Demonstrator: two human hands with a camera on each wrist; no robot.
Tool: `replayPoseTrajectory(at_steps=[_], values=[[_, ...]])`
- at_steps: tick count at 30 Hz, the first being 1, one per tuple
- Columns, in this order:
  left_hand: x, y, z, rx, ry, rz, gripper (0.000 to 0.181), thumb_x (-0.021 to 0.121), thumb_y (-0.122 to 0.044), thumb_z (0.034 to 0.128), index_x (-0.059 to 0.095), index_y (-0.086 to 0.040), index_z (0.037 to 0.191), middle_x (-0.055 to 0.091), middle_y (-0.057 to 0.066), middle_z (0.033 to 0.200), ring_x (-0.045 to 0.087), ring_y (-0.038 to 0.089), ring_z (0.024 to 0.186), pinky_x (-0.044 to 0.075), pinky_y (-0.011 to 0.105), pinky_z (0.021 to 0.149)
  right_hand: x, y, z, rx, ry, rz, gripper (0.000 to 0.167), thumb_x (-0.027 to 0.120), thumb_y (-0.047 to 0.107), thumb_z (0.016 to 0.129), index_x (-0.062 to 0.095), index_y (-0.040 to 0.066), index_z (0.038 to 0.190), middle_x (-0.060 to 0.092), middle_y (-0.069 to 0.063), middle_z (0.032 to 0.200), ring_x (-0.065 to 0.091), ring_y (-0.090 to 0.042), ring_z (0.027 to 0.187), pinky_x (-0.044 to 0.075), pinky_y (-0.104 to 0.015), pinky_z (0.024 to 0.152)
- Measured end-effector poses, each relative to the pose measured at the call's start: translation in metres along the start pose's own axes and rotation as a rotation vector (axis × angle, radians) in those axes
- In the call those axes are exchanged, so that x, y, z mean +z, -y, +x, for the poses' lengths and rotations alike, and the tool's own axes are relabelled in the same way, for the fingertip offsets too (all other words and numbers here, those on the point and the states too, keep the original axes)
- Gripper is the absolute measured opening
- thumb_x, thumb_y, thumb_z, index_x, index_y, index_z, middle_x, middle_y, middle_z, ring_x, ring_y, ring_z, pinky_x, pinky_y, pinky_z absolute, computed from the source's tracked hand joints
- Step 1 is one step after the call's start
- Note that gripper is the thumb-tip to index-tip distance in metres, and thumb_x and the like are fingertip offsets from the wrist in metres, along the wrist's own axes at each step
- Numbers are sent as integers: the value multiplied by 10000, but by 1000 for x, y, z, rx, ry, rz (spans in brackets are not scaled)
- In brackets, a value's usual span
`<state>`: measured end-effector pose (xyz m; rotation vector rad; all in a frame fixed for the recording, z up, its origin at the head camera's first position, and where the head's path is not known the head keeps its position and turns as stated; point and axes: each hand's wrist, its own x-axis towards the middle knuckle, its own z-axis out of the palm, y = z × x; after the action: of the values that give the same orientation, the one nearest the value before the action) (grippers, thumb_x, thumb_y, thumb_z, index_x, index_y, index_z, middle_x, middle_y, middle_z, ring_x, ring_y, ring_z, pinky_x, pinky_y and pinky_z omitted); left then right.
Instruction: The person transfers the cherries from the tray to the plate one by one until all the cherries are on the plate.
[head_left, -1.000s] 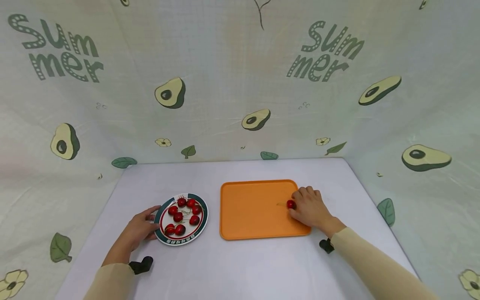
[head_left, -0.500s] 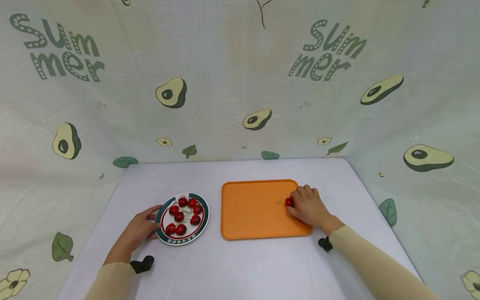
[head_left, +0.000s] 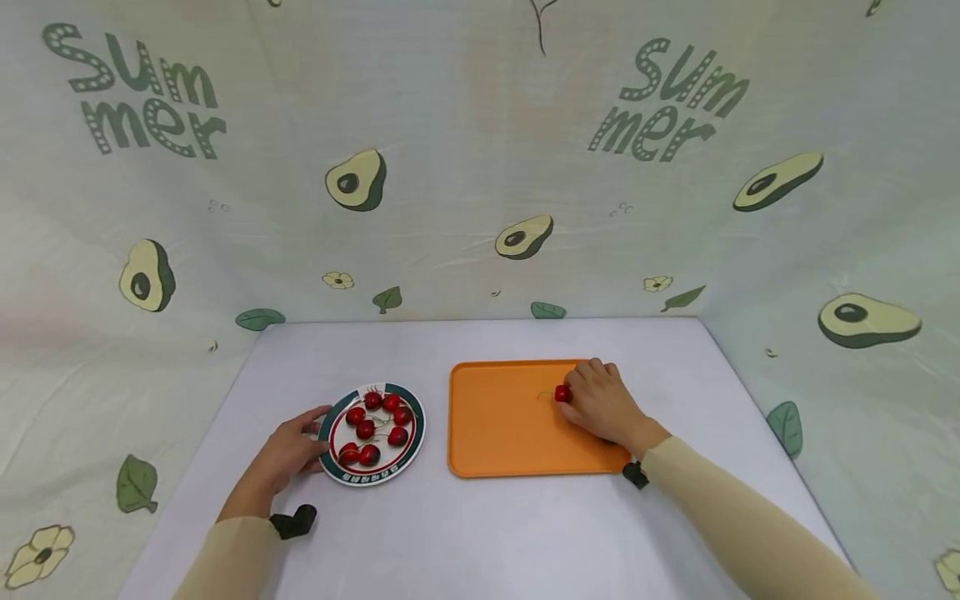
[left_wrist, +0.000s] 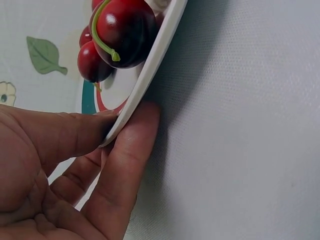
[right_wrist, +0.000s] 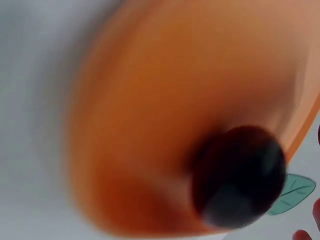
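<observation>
My left hand [head_left: 285, 454] pinches the rim of a round plate [head_left: 408, 457], thumb on top and fingers beneath, as the left wrist view shows. Several red cherries [left_wrist: 127, 30] with stems lie on the plate, which has a green and red border. Over the right part of an orange tray [head_left: 495, 425], my right hand [head_left: 603, 404] holds a cherry [head_left: 562, 393] at its fingertips, the stem pointing left. In the right wrist view a dark cherry [right_wrist: 240, 175] looms close over the tray; only bits of fingertips [right_wrist: 316, 212] show at the right edge. Whether it is the same cherry, I cannot tell.
A white-covered table [head_left: 450, 542] carries the plate and tray, which stand a short gap apart. Behind and beside it hangs a cloth [head_left: 442, 167] printed with avocados, leaves and lettering. A black strap piece [head_left: 294, 522] sits at the left wrist, another [head_left: 635, 475] at the right.
My right hand has moved leftward and slightly away over the tray, carrying the cherry. The left hand keeps its hold on the plate. The whole view has shifted slightly.
</observation>
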<state>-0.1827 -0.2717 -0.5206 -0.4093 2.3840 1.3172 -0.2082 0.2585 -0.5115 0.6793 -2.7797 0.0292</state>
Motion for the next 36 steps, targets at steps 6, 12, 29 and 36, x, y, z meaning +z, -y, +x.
replayPoseTrajectory(at_steps=[6, 12, 29, 36], values=[[0, -1, -2, 9, -4, 9, 747, 679, -46, 976, 359, -147, 1644, 379, 290, 1517, 612, 254, 946, 584, 297, 715, 3, 14, 16, -46, -24, -3, 381, 732, 396, 946, 669, 36, 1052, 618, -106, 1035, 513, -318, 974, 435, -498, 887], [-1, -5, -6, 16, -13, 5, 743, 671, -34, 975, 363, -142, 1642, 382, 288, 1517, 602, 263, 965, 583, 300, 721, 2, 36, 30, -99, -9, 19, 367, 697, 384, 969, 663, 33, 1073, 612, -99, 1033, 510, -300, 969, 463, -496, 906], [-1, -6, -9, 11, 13, -13, 742, 665, -35, 974, 360, -133, 1643, 377, 291, 1537, 620, 230, 885, 596, 297, 719, 3, 115, 62, -268, 5, 78, 390, 644, 460, 997, 679, 85, 1100, 614, -50, 1026, 496, -234, 958, 415, -396, 847], [-7, -10, -9, 28, 32, 30, 749, 685, -2, 953, 378, -102, 1629, 437, 290, 1469, 643, 213, 802, 611, 314, 713, -2, 139, 74, -318, 9, 68, 344, 632, 447, 999, 665, 110, 1063, 580, -26, 1003, 466, -216, 951, 369, -358, 824]])
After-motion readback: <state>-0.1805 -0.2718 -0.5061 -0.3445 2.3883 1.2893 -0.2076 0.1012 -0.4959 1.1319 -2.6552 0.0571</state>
